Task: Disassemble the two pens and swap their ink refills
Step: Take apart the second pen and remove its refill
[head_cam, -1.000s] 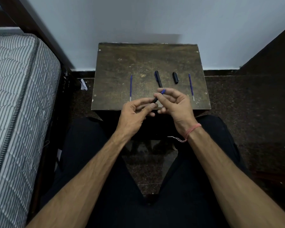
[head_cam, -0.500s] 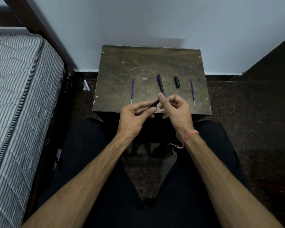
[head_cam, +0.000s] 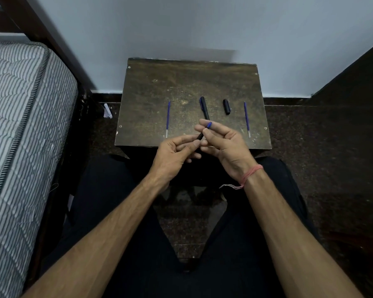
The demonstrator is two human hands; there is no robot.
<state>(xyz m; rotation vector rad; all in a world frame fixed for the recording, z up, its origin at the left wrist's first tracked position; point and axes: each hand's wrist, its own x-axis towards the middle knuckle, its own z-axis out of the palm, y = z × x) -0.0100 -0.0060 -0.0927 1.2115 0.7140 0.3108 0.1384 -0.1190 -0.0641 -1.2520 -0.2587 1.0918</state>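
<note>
Over the front edge of the small dark table, both hands hold a black pen barrel with a blue end. My left hand pinches its lower end between thumb and fingers. My right hand pinches the blue end with thumb and forefinger. On the table lie a blue ink refill at the left, a second black pen barrel in the middle, a short black cap, and another blue refill at the right.
A striped mattress on a dark bed frame fills the left side. The pale wall rises right behind the table. Dark floor lies to the right, a white scrap to the left. My legs in dark trousers are below.
The hands have kept their hold on the pen barrel, and my right fingers have shifted along its blue end. The parts on the table have not moved.
</note>
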